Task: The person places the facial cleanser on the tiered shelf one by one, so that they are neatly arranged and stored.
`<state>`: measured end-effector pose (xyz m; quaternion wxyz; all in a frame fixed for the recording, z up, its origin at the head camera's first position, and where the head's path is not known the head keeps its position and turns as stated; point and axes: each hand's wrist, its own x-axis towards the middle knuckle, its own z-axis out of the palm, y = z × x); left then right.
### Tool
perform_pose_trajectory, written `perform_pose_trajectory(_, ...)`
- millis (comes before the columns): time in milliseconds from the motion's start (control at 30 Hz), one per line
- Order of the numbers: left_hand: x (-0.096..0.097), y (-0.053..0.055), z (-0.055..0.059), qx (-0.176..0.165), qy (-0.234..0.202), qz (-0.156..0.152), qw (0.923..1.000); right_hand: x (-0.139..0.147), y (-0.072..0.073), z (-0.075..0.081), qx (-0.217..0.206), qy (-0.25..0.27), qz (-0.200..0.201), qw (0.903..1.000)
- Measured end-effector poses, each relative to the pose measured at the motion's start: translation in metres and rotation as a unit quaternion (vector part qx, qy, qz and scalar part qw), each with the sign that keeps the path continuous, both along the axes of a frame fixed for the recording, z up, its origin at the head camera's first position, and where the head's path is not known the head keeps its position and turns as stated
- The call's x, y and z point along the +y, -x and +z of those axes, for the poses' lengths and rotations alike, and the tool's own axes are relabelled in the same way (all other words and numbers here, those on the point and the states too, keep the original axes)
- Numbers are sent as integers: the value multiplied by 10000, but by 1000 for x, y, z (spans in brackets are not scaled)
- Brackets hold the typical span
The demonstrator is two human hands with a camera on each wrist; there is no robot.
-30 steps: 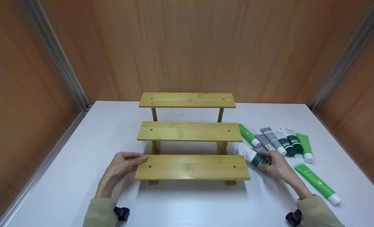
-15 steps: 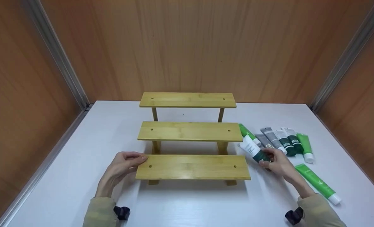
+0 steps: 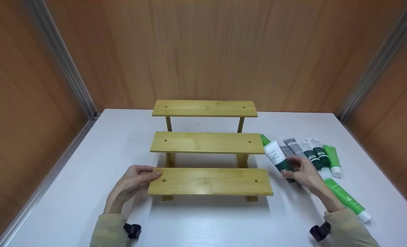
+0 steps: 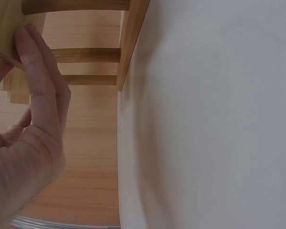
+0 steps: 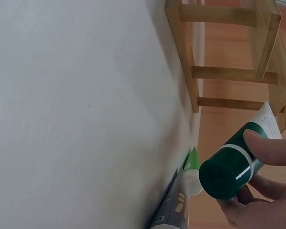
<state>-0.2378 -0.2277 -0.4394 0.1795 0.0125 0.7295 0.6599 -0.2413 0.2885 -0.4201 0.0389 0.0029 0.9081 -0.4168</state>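
gripping edge of flat pale-yellow wooden board (image 4: pixel 4 24) with bare left hand (image 4: pixel 43 129), fingertips (image 4: pixel 25 40) against its face. noted alongside: three brown wooden rods (image 4: pixel 86 55) meeting a straight wooden rail (image 4: pixel 133 33); behind, brown wood-grain panel (image 4: pixel 90 157); at right, smooth white tabletop (image 4: pixel 219 114).

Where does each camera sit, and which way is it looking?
Head: worn on the head, facing forward and down at the three-tier yellow wooden stand; left hand, right hand, khaki sleeves show.
Left wrist: on that wrist, facing the stand and flat white tabletop; left hand shows.
Right wrist: on that wrist, facing a white-and-green squeeze tube; right hand shows.
Head and right wrist share the tube and stand.
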Motion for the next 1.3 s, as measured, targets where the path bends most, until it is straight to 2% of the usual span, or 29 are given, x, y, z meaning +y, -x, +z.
perform_pose_trajectory(567, 0, 2, 2, 51, 249, -46, 9997, 0, 8, 21, 3, 295, -352, 9989)
perform_pose_trajectory(1000, -1, 1, 0, 9, 215, -70, 9997, -13, 16, 46, 250, 1188, -280, 9922)
perform_pose_trajectory(1300, -1, 0, 0, 57, 230, -112, 9997, -32, 26, 69, 437, 1660, -419, 9843)
